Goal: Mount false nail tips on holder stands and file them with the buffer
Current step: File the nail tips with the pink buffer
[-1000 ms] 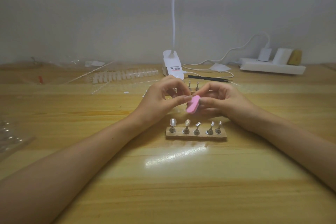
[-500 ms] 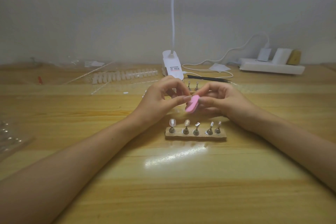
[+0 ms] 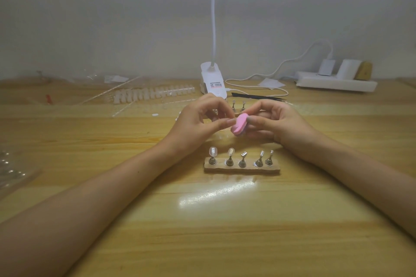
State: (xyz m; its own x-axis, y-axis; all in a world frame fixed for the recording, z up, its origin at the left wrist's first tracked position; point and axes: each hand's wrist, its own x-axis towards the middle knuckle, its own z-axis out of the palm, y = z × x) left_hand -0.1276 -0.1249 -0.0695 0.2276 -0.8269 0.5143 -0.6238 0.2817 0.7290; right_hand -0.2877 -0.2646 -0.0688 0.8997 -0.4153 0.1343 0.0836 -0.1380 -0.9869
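A pink oval foam buffer is held above the light wooden worktop. It is pinched in the grip of the right hand, between the thumb and a curled forefinger, and is tilted with its pink face turned towards the left hand. The grip of the left hand is drawn narrow, with the fingers curled and the thumb tip laid against the buffer's face; what is pinched inside it cannot be made out. Just nearer than both hands, a rough wooden base strip is laid flat on the worktop, and five small metal holder stands are carried on it in a row. Translucent false nail tips are mounted on the two leftmost stands, while only metal heads are shown by the other three. Behind the hands, two further metal stands are partly seen. Farther back, a white clip lamp is placed at the middle, with a clear strip of white nail tips to its left and black tweezers to its right. A white power strip is set at the far right, and crumpled clear plastic packaging is seen at the left edge.
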